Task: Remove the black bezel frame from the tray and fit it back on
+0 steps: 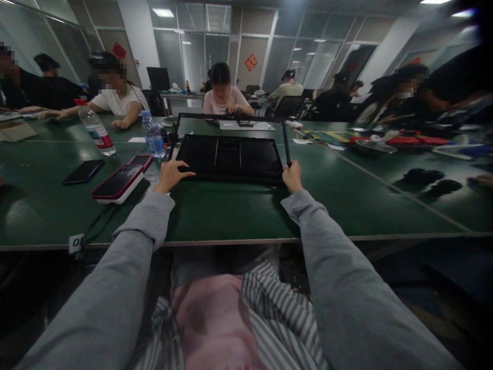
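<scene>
Plenty of bare table (231,210) is left between the frame (287,144) and the near edge, and an open stretch is left to the right too. The left is a lot tighter. The black frame is held just over the table, around or above a black panel (254,154); whether the two are joined can't be made out. Its long axis is run left to right, roughly along the near edge, with the narrow bars pointed away. The right bar is gripped near its close corner by the right hand (292,177), fingers wrapped. The near left corner is met by the left hand (171,174), thumb and forefinger spread; how firmly can't be told. The left side is crowded by a small bottle (153,139), a red-edged device (117,181) and a black phone (83,171). Beyond the far bar, the way is blocked by a white board (264,126) and a seated person (227,100). Cables (323,136) are strewn far right.
</scene>
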{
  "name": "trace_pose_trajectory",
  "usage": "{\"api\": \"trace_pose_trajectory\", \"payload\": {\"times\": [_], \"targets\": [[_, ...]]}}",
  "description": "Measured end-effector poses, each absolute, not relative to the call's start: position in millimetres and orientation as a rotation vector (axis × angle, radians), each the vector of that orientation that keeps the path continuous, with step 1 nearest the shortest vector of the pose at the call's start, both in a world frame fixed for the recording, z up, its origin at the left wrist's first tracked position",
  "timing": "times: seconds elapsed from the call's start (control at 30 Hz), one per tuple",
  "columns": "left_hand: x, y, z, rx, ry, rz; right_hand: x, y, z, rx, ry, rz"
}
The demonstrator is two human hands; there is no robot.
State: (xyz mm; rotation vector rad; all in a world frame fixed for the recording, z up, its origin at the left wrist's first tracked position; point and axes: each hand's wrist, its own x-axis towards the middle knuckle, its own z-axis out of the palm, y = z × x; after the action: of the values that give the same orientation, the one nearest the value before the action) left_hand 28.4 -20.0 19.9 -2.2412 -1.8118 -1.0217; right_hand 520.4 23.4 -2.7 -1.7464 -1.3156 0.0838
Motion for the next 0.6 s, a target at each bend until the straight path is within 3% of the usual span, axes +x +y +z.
{"api": "trace_pose_trajectory", "payload": {"times": [0.27,0.6], "targets": [[22,-14,10,-2.352,-1.73,-1.015,508,7,-8,-1.989,-1.444,-0.106],[29,-27,15,-2.353,-1.809,-0.909,506,3,-10,-2.105,-1.431,-0.01]]}}
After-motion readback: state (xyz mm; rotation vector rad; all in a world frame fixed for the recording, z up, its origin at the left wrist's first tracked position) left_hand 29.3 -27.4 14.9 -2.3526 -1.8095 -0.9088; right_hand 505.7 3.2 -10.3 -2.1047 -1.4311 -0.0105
